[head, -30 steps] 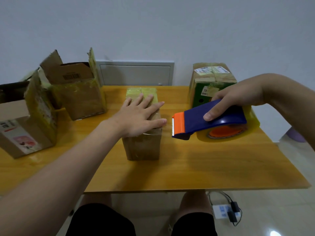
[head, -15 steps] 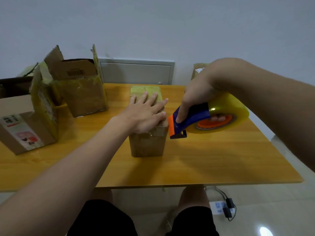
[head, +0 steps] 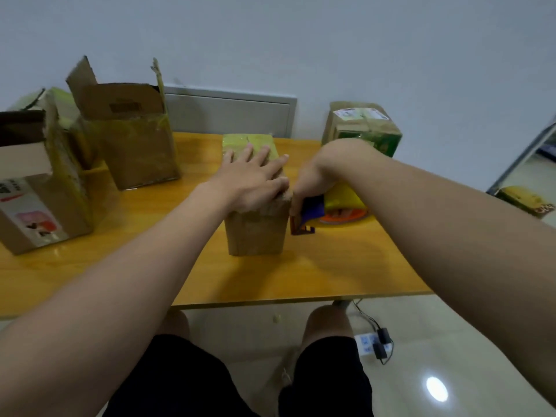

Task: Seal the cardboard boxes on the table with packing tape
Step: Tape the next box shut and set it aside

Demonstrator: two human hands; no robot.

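Cardboard first: the small cardboard box (head: 255,233) sits mid-table, right in front of the person. Its long axis runs straight away from them, near end to far end. The far end of the top looks covered in yellowish tape. The near end looks bare brown, though it's a bit blurry.

The left hand (head: 252,179) lies flat on the lid, fingers straight and spread, pointing away and a bit right. It's pressing the flaps down, not gripping anything, just weight on top.

The right hand (head: 313,176) is wrapped round the handle of the blue tape dispenser (head: 311,213). The yellow tape roll (head: 346,198) trails off to the right over the table (head: 316,275). The dispenser's orange nose points left and down, right up against the box's right-hand wall near the close corner, just under the top edge. Can't tell if any tape is actually stuck on there yet.

So the bit that matters: the dispenser is to the right of the box, side-on to its long axis, and the left hand's fingertips sit at that same right edge. My guess is the strip goes up and over the lid toward the left, the short way across. That would put the left hand bang in the path, so it would need to shift.
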